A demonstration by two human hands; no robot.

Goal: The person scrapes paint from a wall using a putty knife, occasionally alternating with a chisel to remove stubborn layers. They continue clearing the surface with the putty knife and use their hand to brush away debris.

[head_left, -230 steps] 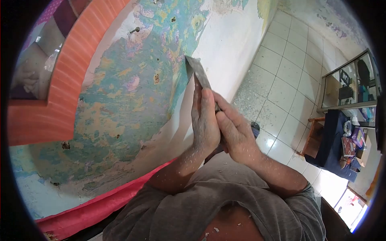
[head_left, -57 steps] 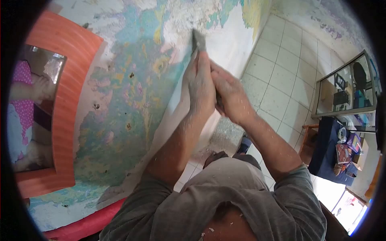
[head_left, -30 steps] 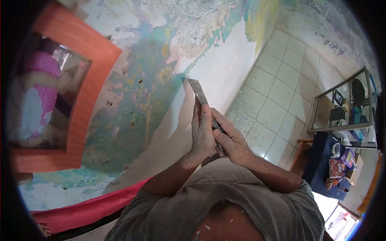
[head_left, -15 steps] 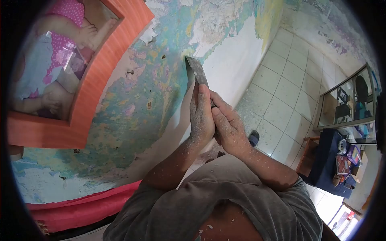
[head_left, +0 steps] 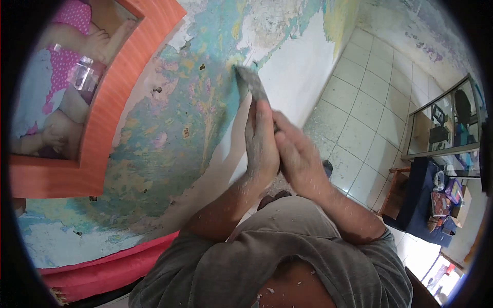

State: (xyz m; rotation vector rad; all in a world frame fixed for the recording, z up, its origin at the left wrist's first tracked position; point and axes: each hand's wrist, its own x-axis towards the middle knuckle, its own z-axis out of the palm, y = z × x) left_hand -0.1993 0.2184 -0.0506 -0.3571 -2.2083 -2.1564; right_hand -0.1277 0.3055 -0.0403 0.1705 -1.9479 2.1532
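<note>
A grey metal scraper (head_left: 251,82) with a wide blade lies against the wall (head_left: 190,118), its edge at the border between patchy blue-green paint and a bare white area. My left hand (head_left: 263,141) is closed along the scraper, thumb stretched up towards the blade. My right hand (head_left: 298,154) wraps the handle from the other side, its fingers slightly blurred. Both palms hide most of the handle. Pale dust and flakes of paint cling to my hands and forearms.
A large orange-framed picture (head_left: 128,87) hangs on the wall at left. Nails stick out of the wall (head_left: 157,90). Below lies red cloth (head_left: 108,264). At right are floor tiles (head_left: 354,108), a glass cabinet (head_left: 447,123) and a dark blue bench (head_left: 418,205) with belongings.
The scraper blade has shifted slightly up along the wall, both hands staying on it. The view has moved a little, so the picture frame sits further left.
</note>
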